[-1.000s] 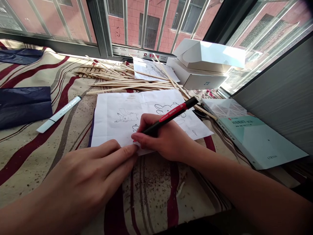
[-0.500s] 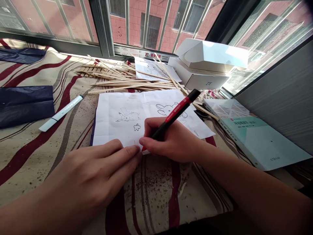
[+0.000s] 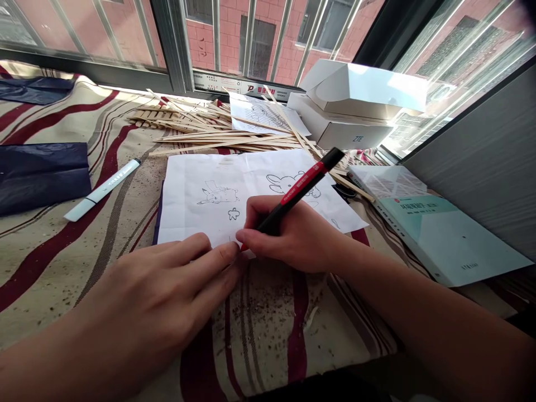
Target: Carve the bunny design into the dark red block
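Note:
My right hand [image 3: 301, 237] grips a black and red marker pen [image 3: 295, 192], its red tip down at the near edge of a white sheet of paper [image 3: 184, 184]. Flat on the sheet's near edge lies my left hand [image 3: 176, 290], fingers stretched out and close to the pen tip. Line drawings show on the paper: a long-eared cartoon figure [image 3: 218, 194], a small flower shape [image 3: 233, 214] and a rabbit-like animal [image 3: 287, 183], partly covered by the pen and my right hand. A dark blue edge shows under the paper's left side.
A light blue marker [image 3: 103, 190] and dark blue folded sheets [image 3: 42, 177] lie on the left. Thin wooden strips [image 3: 218, 137], another drawing [image 3: 259, 114] and a white box [image 3: 347, 125] stand behind the paper. A pale green book [image 3: 444, 234] is at right. Dark crumbs dot the striped cloth [image 3: 268, 335].
The pen and both hands stay almost in place at the paper's near edge. The whole view has shifted slightly, so things sit a little higher in the picture.

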`<state>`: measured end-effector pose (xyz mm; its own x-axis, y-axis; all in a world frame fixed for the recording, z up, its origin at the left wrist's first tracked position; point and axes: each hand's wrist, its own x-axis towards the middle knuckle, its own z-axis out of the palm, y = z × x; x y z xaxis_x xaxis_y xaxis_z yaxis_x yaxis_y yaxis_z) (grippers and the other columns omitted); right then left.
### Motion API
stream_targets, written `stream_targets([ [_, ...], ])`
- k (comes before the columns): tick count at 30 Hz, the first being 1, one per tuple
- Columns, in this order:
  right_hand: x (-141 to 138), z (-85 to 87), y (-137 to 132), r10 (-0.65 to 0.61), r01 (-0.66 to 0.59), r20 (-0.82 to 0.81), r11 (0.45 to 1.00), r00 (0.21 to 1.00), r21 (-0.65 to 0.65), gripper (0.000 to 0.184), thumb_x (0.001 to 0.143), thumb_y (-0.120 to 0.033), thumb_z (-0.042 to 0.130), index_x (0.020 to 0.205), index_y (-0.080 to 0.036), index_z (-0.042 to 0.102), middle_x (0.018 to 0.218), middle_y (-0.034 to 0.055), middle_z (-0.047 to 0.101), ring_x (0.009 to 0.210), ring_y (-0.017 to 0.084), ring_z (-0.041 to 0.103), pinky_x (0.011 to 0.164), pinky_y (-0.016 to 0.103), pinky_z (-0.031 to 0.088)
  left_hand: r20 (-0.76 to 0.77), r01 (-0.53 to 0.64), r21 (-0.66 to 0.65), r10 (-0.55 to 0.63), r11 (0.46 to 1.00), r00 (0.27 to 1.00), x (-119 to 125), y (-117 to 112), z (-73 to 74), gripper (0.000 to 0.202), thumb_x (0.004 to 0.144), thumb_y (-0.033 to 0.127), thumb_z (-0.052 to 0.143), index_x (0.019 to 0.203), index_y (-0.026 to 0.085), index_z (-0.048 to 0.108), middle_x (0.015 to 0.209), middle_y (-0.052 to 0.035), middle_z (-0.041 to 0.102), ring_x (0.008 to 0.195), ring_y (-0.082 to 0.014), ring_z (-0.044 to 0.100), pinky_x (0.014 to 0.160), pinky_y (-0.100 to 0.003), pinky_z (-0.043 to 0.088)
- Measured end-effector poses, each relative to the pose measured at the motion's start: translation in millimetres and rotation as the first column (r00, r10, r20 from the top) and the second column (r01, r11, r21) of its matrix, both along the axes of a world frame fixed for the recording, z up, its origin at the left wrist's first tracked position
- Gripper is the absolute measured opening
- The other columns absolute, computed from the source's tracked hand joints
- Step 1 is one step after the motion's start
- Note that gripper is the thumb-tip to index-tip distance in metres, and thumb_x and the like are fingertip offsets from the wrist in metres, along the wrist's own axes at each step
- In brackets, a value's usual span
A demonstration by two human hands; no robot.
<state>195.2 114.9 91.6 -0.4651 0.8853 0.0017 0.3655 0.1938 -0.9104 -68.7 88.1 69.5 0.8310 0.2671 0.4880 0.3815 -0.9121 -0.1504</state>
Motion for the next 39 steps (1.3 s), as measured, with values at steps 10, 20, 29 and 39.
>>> stream_targets([
  [10,2,5.8,0,0.068,-0.069,0.042,0.997,0.997,0.028,0.024,0.095,-0.026,0.079,0.080,-0.024,0.060,0.075,-0.0043,0.065,0.077,0.016,0.057,0.075,0.033,0.046,0.033,0.038,-0.016,-0.038,0.999,0.999,0,1,-4.3,0.047,0.115,0.002,0.034,0.139,0.015,0.073,0.125,-0.0084,0.090,0.091,-0.0271,0.079,0.069,-0.039,0.067],
  [20,1,0.8,-1,0.058,-0.058,-0.016,0.998,0.998,-0.007,0.028,0.097,-0.034,0.087,0.086,-0.023,0.064,0.079,-0.0028,0.068,0.081,0.017,0.061,0.076,0.033,0.047,0.050,0.056,-0.059,-0.053,0.997,0.997,0,4,5.7,0.043,0.117,0.004,0.036,0.121,0.020,0.077,0.106,-0.0047,0.084,0.083,-0.0233,0.074,0.066,-0.034,0.062],
  [29,-3,4.1,-3,0.069,-0.070,0.020,0.997,0.997,0.037,0.031,0.097,-0.031,0.085,0.080,-0.024,0.060,0.076,-0.0044,0.062,0.078,0.016,0.056,0.077,0.033,0.046,0.038,0.019,-0.060,-0.017,0.998,0.999,-3,4,1.6,0.048,0.120,0.014,0.033,0.123,0.023,0.080,0.112,-0.0016,0.086,0.084,-0.0183,0.077,0.067,-0.028,0.069],
  [39,0,5.4,-2,0.105,-0.105,0.009,0.994,0.994,0.020,0.030,0.095,-0.029,0.085,0.080,-0.024,0.060,0.075,-0.0051,0.062,0.077,0.016,0.056,0.075,0.032,0.045,0.051,0.028,-0.057,-0.025,0.998,0.998,-1,3,5.8,0.044,0.114,0.002,0.038,0.135,0.022,0.070,0.118,-0.0025,0.089,0.086,-0.0225,0.077,0.062,-0.032,0.059],
])
